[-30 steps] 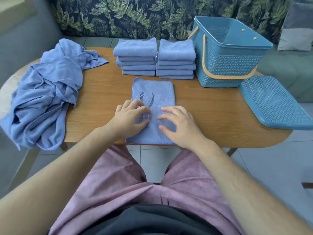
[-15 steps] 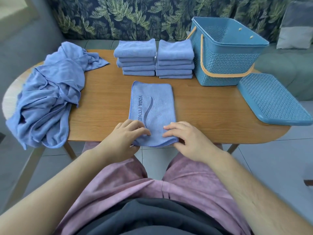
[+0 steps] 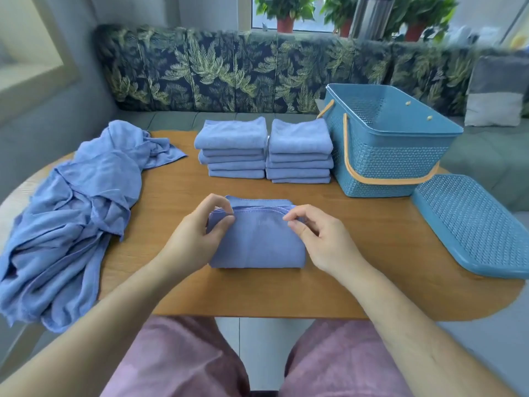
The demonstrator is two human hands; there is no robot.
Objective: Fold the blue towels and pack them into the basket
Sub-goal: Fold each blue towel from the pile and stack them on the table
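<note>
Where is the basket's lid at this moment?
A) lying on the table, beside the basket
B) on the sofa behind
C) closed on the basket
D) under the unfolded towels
A: the lid lies on the table beside the open basket.

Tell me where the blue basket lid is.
In the head view, the flat blue woven-pattern plastic lid lies on the wooden table's right end, right of the blue plastic basket.

A home sitting nook: leaf-print sofa (image 3: 229, 70), potted plants (image 3: 286, 10), wooden table (image 3: 357, 224).
</note>
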